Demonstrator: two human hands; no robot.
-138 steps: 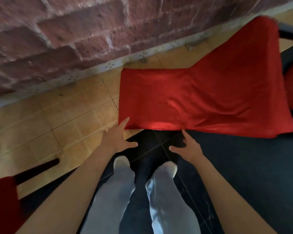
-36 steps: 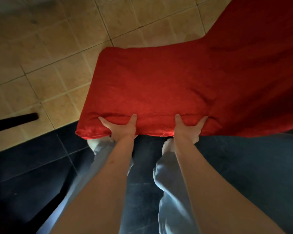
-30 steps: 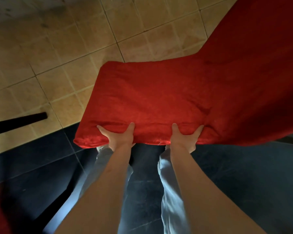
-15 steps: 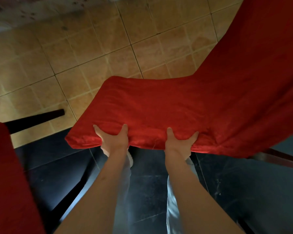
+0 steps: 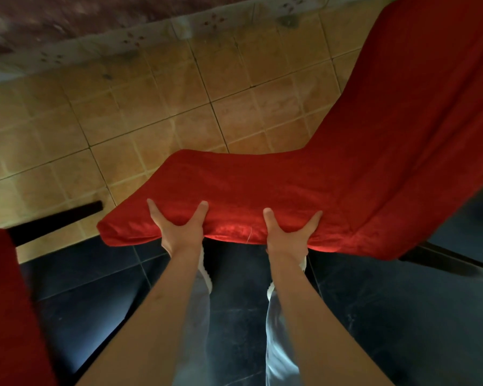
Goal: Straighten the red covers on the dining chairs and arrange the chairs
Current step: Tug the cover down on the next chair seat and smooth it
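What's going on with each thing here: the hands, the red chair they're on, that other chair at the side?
Left hand: grips the near edge of the chair top.
Right hand: grips the same edge.
Covered chair: held by both hands, red cover smooth, a loose thread at its edge.
Second chair: at the left, untouched, mostly out of view.

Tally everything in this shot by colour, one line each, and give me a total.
Red: 2, the covered chair gripped at its top edge by the left hand and right hand, and a second red-covered piece at lower left.
Black: 2, a chair leg at left and a frame bar at right.
Total: 4
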